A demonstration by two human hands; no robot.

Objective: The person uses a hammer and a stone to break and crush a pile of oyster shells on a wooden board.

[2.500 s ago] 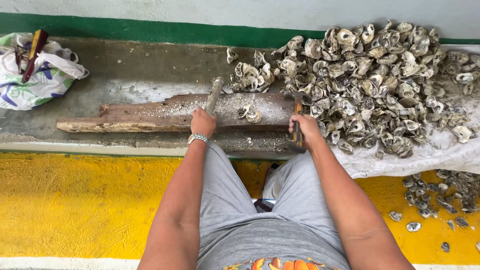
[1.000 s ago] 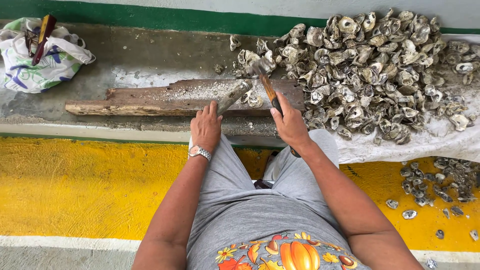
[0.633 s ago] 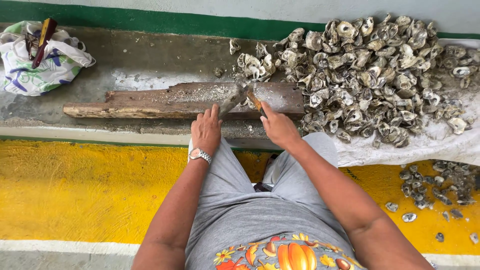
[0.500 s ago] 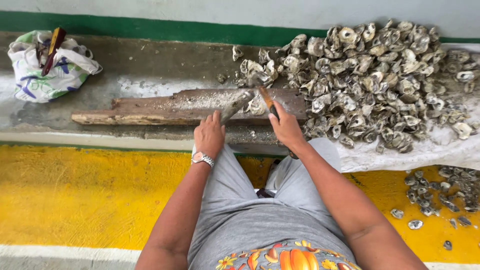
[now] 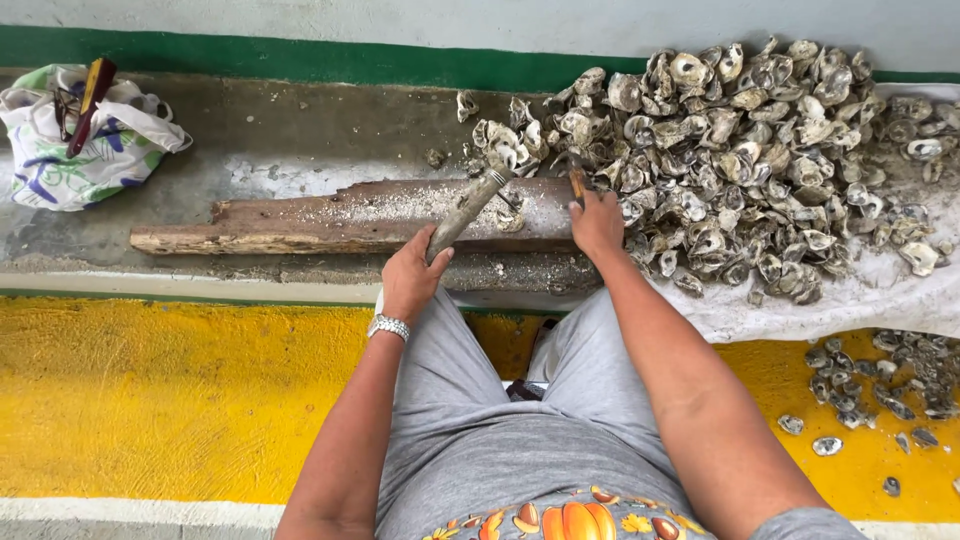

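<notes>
Your left hand (image 5: pixel 412 283) has come back toward you since half a second ago: then it lay open and flat near the wooden plank (image 5: pixel 350 215), and now it is wrapped tight around the lower end of a grey metal rod (image 5: pixel 468 208). The rod slants up toward 1 o'clock from your fist, its top end over the plank beside the nearest shells. Your right hand (image 5: pixel 597 222) has moved up to the plank's far end at about 3 o'clock of the rod, closed around a tool with an orange-brown handle (image 5: pixel 577 183), pressed against the edge of the oyster pile (image 5: pixel 745 150); you cannot tell whether a shell sits under it. A second ago that hand was lifted with the handle pointing up and left.

The pile spreads from 12 to 3 o'clock of your hands on a white sheet (image 5: pixel 830 305). At 9 to 10 o'clock, well apart from the plank, a white printed bag (image 5: pixel 85 160) sits on the concrete ledge with a red-handled tool (image 5: pixel 90 100) sticking out of its mouth; what else it holds is hidden. Loose opened shells (image 5: pixel 880 400) lie on the yellow floor (image 5: pixel 170 400) at 4 o'clock
</notes>
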